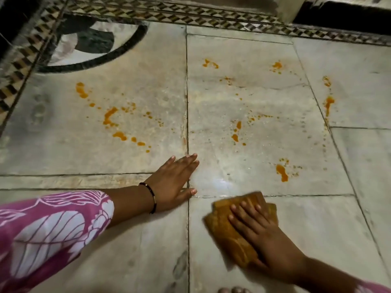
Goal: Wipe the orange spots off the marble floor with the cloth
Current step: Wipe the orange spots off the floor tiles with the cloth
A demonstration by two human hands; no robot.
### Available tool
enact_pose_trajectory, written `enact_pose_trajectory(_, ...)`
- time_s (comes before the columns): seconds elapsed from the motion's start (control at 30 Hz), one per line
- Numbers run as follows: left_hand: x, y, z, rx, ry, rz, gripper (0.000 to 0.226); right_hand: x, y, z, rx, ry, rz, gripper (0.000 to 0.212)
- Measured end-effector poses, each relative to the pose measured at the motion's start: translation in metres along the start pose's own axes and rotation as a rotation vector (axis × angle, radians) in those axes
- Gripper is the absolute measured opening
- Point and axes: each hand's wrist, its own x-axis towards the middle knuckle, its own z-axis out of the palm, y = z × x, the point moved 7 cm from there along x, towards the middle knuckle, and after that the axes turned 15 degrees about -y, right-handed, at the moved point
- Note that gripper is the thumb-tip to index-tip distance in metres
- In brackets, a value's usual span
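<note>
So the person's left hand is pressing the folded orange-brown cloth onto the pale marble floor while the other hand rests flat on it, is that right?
Not quite: in the head view the right hand presses the folded orange-brown cloth onto the pale marble floor; the left hand rests flat.

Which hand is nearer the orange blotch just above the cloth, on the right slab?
Right. The right hand, pressing the cloth, lies just below the blotch; the left hand rests flat, farther to its left.

The left hand [175, 180] lies flat, palm down, fingers straight and pointing toward one o'clock. The right hand [256, 227] presses down with fingers spread, aimed toward eleven o'clock, forearm reaching in from five o'clock.
</note>
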Motion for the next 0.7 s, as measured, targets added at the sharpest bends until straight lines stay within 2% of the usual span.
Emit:
enact_pose_trajectory(0.1,0.011,0.007,0.009,0.045,-0.081,0.025,0.08,-0.012,-0.028,0.026,-0.184,0.011,-0.075,0.054)
enact_pose_trajectory(0.13,0.015,0.009,0.009,0.061,-0.088,0.028,0.079,-0.002,-0.034,0.024,-0.19,0.021,-0.09,0.057)
enact_pose_trajectory(0.2,0.02,0.01,0.006,0.061,-0.077,0.012,0.078,0.03,-0.037,0.008,-0.193,-0.008,-0.138,0.074)
enact_pose_trajectory(0.27,0.021,0.005,0.002,0.024,-0.039,-0.04,0.078,0.063,-0.02,-0.014,-0.159,0.032,-0.172,0.086)
enact_pose_trajectory(0.37,0.018,-0.005,0.002,0.011,-0.025,-0.126,0.08,0.084,0.042,-0.038,0.028,0.063,-0.004,0.079)
enact_pose_trajectory(0.43,0.016,-0.01,0.005,0.02,-0.027,-0.152,0.085,0.066,0.084,-0.043,0.184,0.132,0.18,0.077)
enact_pose_trajectory(0.5,0.018,-0.012,0.006,0.026,-0.036,-0.14,0.089,0.037,0.1,-0.038,0.235,0.189,0.271,0.079)
enact_pose_trajectory(0.6,0.025,-0.01,0.004,0.042,-0.037,-0.11,0.085,0.019,0.065,-0.024,0.172,0.204,0.23,0.084)
enact_pose_trajectory(0.7,0.034,-0.002,-0.002,-0.004,-0.008,-0.101,0.083,0.041,0.024,-0.017,0.074,0.161,0.099,0.086)
